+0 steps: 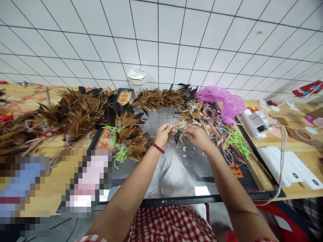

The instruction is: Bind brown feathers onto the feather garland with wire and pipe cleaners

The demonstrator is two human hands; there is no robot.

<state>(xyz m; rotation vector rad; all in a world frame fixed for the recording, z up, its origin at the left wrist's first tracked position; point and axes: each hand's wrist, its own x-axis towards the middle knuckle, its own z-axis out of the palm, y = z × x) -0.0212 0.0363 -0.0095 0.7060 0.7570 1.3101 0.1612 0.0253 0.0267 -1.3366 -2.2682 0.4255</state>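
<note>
My left hand (pixel 164 131), with a beaded bracelet (pixel 157 148) at its wrist, is closed in a pinch around a small brown feather (pixel 169 137). Close by on the right, my right hand (pixel 197 137) has its fingers pinched together beside a pile of loose feathers (pixel 195 116); what it holds, if anything, is too small to tell. Both hands are over a glass panel with a black frame (pixel 164 201). To the left lies a bundle of brown feathers (pixel 130 137) with bright green string (pixel 118 153) at its end.
Long feather bundles (pixel 158 99) lie along the back and left. A purple plastic bag (pixel 224 101) sits behind the pile, green string (pixel 237 143) right of it. White power banks (pixel 290 166) and a cabled charger (pixel 257 124) stand right. A white lidded tub (pixel 137 79) is behind.
</note>
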